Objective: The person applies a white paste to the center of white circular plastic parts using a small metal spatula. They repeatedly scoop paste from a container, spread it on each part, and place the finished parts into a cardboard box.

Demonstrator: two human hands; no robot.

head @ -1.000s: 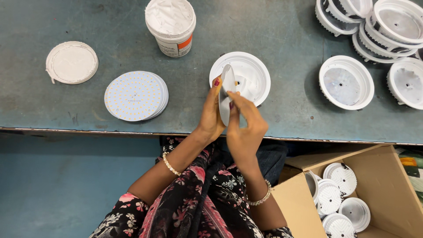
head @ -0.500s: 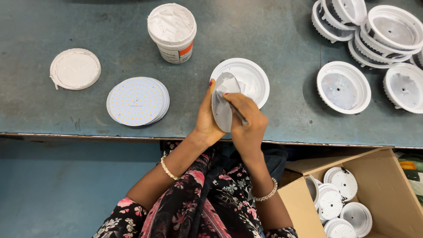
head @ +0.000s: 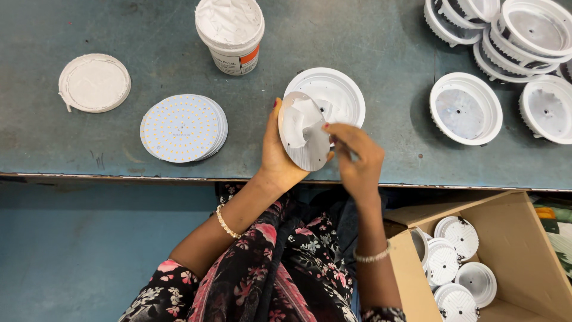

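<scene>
Centrally, left hand grips thin round grey metal disc smeared w/ white paste, face tilted toward right hand — fingers pinched, touching disc's right edge, above white round plastic housing.

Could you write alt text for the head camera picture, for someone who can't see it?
Seen from above, a left hand holds a round metal disc while the right hand spreads white paste on it, over a grey-green table with an open paste tub and white round housings.
</scene>
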